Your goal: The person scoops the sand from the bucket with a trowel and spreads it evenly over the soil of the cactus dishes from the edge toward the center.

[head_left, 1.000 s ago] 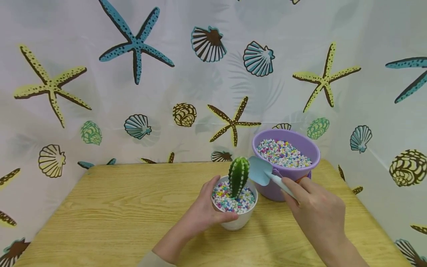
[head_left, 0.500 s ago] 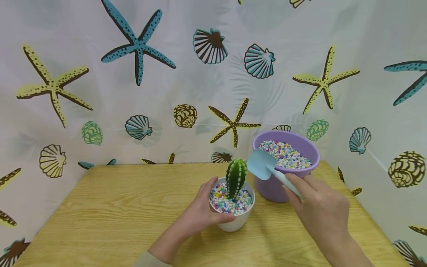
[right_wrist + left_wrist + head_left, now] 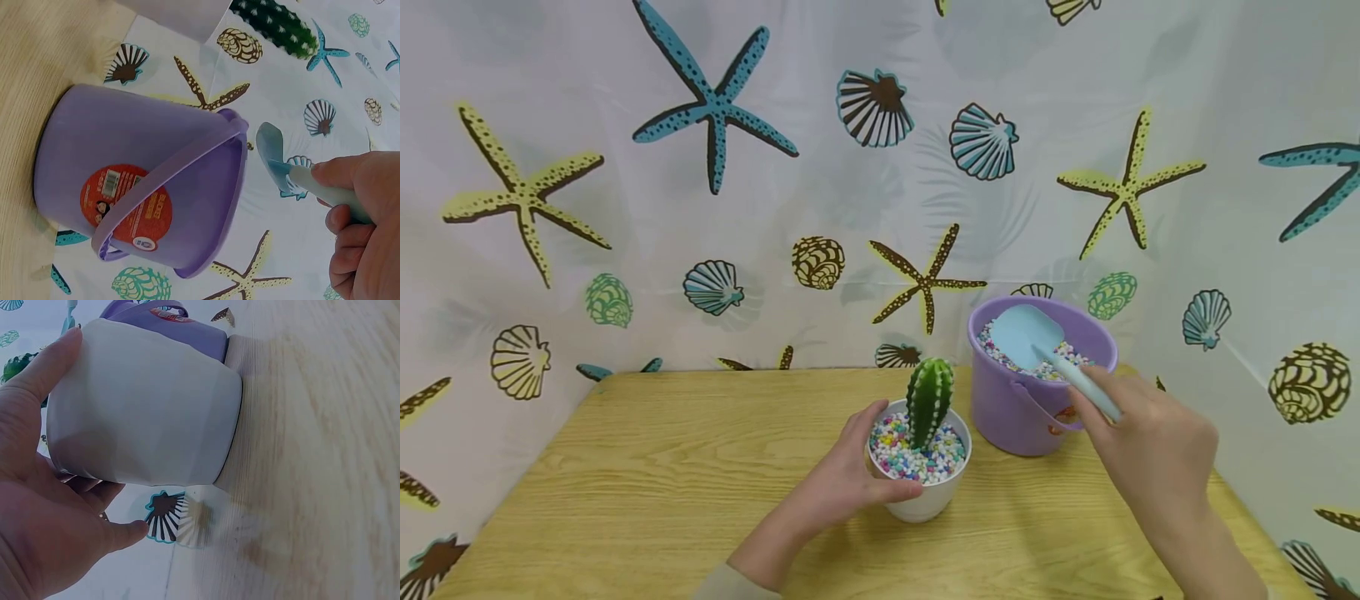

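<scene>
In the head view, my left hand point(image 3: 850, 475) holds a white flower pot point(image 3: 928, 502) by its rim, thumb in front and fingers round the left side. Small colourful beads point(image 3: 891, 454) fill the pot around an upright green cactus point(image 3: 930, 404). My right hand point(image 3: 1153, 446) grips the handle of a light blue toy shovel point(image 3: 1028, 335). Its blade hangs over the mouth of a purple bucket point(image 3: 1011, 412) of similar beads. From the right wrist, the shovel blade point(image 3: 270, 147) appears just above the bucket rim, apart from it. No beads show on the blade.
Pot and bucket stand close together on a wooden table point(image 3: 700, 467), the bucket behind and to the right. The bucket's handle point(image 3: 169, 175) hangs down at its side. A curtain point(image 3: 760, 192) printed with shells and starfish encloses the back and sides.
My right hand has carried the shovel from beside the cactus to the right, over the bucket. My left hand stays on the pot, which has shifted slightly left in view.
</scene>
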Motion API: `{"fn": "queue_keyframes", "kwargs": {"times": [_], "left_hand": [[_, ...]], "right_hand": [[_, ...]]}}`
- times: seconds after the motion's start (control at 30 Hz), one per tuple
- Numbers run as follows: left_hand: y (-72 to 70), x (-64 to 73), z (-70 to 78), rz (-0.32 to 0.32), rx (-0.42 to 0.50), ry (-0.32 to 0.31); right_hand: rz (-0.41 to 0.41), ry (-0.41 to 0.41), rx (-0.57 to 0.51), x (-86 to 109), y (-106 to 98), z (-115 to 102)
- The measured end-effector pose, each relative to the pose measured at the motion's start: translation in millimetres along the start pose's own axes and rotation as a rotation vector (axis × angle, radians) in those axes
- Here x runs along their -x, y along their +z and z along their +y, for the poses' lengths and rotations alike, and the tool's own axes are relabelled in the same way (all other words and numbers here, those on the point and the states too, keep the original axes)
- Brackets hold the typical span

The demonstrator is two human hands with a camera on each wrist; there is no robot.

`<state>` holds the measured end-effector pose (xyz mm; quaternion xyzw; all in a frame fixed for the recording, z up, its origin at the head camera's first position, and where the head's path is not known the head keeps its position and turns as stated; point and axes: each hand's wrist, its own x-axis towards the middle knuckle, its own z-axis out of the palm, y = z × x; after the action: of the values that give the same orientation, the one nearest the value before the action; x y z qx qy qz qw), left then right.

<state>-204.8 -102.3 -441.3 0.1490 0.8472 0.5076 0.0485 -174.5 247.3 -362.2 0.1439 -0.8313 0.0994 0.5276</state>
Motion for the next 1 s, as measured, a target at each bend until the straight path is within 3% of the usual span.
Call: {"fn": "queue_keyframes", "kwargs": {"times": [0.27, 0.6, 1.0], "left_hand": [[1.1, 1.3, -0.3, 0.015, -0.023, 0.010], [5.7, 2.9, -1.1, 0.057, -0.026, 0.016], [6.7, 6.0, 1.1, 0.070, -0.015, 0.024]], "right_hand": [[-0.106, 0.097, 0.024, -7.9, 6, 22], [-0.451, 0.292, 0.009, -18.7, 12, 42], [-0.685, 0.389, -0.024, -31.6, 16, 60]]}}
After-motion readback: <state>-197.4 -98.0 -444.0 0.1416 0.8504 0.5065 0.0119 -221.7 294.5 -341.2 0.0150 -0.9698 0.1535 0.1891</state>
